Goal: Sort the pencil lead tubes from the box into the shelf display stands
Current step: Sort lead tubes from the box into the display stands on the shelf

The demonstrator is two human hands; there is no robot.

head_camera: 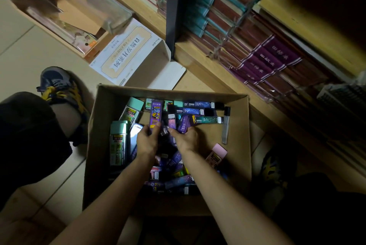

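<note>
My left hand (147, 139) pinches a purple lead tube (155, 113) by its near end. My right hand (187, 138) rests just beside it on the other tubes (198, 115); I cannot tell if it grips one. Both are inside the cardboard box (242, 145) on the floor (23, 50), with a wooden shelf (198, 62) at far right.

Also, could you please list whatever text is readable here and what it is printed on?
"自然岁月系列": white carton on the floor.
"0.7": green tube in the box.
"100": purple tube the left hand holds.
"日记本", probably: purple spines on the shelf.
Other tube labels: too blurred to read.
</note>
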